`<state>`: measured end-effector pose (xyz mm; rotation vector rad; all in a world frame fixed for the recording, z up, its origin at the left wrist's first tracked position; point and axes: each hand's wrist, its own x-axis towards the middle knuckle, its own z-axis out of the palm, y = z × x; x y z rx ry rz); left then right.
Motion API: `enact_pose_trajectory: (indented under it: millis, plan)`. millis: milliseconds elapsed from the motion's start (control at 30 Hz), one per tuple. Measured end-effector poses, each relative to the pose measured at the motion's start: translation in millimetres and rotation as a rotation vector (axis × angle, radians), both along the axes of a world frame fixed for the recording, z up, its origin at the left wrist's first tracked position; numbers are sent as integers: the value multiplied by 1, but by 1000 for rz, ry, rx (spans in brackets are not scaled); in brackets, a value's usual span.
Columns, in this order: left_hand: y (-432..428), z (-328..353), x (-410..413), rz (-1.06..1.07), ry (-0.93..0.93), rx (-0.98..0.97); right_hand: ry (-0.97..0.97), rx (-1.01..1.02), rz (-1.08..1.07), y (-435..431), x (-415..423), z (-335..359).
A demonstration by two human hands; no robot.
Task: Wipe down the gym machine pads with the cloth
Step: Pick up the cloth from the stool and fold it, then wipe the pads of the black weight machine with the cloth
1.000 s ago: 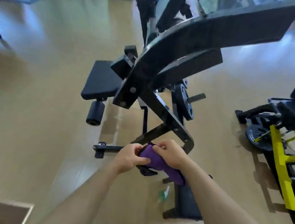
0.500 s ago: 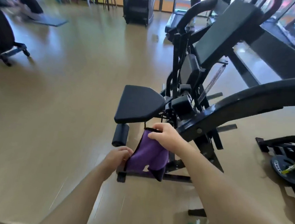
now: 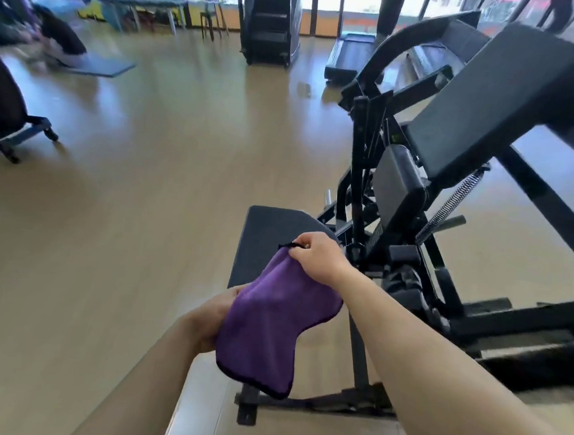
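A purple cloth (image 3: 270,322) with a dark hem hangs spread between my two hands, in front of the black seat pad (image 3: 264,229) of the gym machine. My right hand (image 3: 316,257) pinches the cloth's top corner just above the seat pad. My left hand (image 3: 212,318) grips the cloth's left edge lower down, its fingers mostly hidden behind the fabric. A large angled black back pad (image 3: 494,96) rises at the upper right, with a smaller pad (image 3: 396,188) below it.
The machine's black frame (image 3: 361,175), a coil spring (image 3: 451,202) and floor bars (image 3: 315,406) crowd the right side. A stair machine (image 3: 270,20) and treadmill (image 3: 350,55) stand at the back. A wheeled black object (image 3: 2,109) sits at far left on the wooden floor (image 3: 145,172).
The view has lifted from the machine's base to the seat and back pads. My hands have opened the bunched cloth out and raised it in front of the seat pad.
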<state>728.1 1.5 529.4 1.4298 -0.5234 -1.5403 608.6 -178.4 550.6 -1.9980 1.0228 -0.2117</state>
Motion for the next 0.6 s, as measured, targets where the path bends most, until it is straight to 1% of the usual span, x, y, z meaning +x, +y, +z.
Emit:
enact_pose_trajectory:
  millis: [67,133,200,233,300,400,433,467,533,600]
  plan:
    - [-37,13,14,101,17,-66,43,-6,4,-31,16,5]
    - [-80,16,28,162,-18,-132,57,-14,-4,-60,25,15]
    - [-120,20,33,176,-77,-116,57,-19,-29,-85,30,23]
    - [-137,18,37,201,-69,-122,51,-26,-52,-97,31,25]
    - [-170,21,42,250,55,-138,39,-50,-116,-121,30,30]
    - [-219,28,44,224,238,-193,-18,-81,-252,-154,23,38]
    - [-236,29,44,201,247,-183,-42,-111,-307,-164,19,41]
    - [-252,31,41,205,294,-162,-60,-158,-369,-175,14,43]
    - [-283,28,44,136,256,-170,-84,-265,-505,-196,1,50]
    - [-311,27,41,3,162,-202,-105,-332,-644,-211,-14,59]
